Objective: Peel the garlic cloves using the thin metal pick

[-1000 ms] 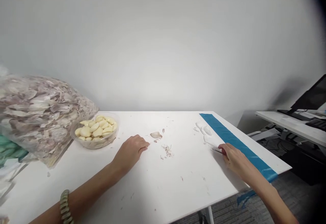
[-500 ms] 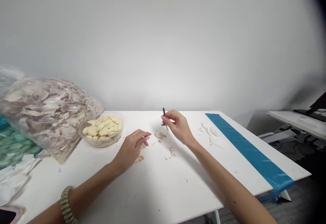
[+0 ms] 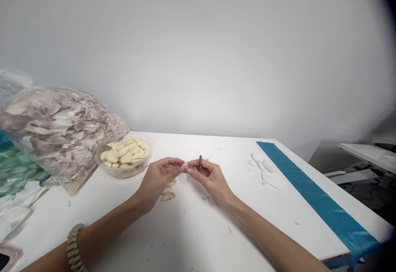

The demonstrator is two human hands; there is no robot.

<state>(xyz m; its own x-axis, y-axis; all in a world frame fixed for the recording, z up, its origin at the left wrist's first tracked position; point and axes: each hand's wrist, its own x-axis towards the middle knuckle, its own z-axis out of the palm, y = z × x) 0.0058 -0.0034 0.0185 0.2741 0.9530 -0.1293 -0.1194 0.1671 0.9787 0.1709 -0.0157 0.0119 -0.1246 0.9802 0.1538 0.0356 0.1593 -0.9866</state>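
Note:
My left hand pinches a small garlic clove between thumb and fingertips. The thumb and forefinger of my right hand meet the clove from the other side. A slim knife with a dark handle is tucked in the fingers of my right hand, pointing upward; its blade is hidden. Several garlic cloves lie on the table beneath and beside my left hand, partly covered by it. A clear plastic bowl left of my hands is filled with peeled cloves.
A big clear bag of garlic skins stands at left, with a green bag and crumpled white paper near it. A phone lies at the lower left. Blue tape and white peels are at right.
My hands have come together, and a clove is now held between them. The knife has shifted into the fingers of my right hand. The view has moved slightly.

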